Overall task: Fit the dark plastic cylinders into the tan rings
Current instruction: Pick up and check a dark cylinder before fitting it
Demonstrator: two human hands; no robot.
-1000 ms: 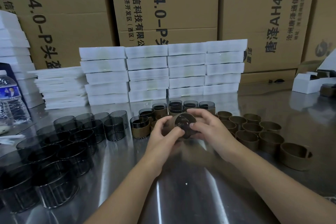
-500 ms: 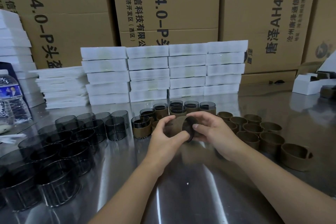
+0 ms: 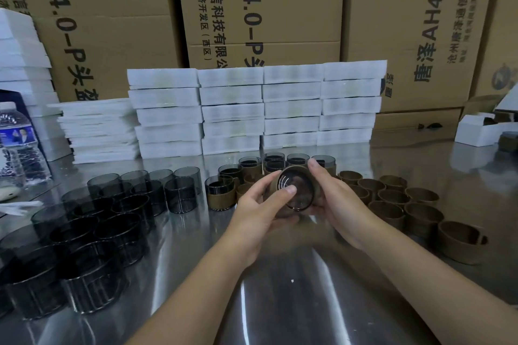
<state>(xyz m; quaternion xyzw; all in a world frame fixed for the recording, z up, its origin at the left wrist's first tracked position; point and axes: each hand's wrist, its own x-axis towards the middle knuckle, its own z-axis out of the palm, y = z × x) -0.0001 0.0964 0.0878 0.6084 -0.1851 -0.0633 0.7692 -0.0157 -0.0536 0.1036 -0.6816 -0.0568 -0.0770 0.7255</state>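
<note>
cylinder now seemingly deeper in ring

Your steel table holds white foam stacks; before them, dark cylinders left, tan rings right, a water bottle far left.

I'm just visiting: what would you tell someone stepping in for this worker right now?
Left hand: grips the dark cylinder, thumb on its rim.
Right hand: grips the tan ring around it; whether it is fully seated is unclear.
Done: several fitted pieces stand behind the hands.
To do: loose cylinders on the left, empty rings on the right of the table.
</note>
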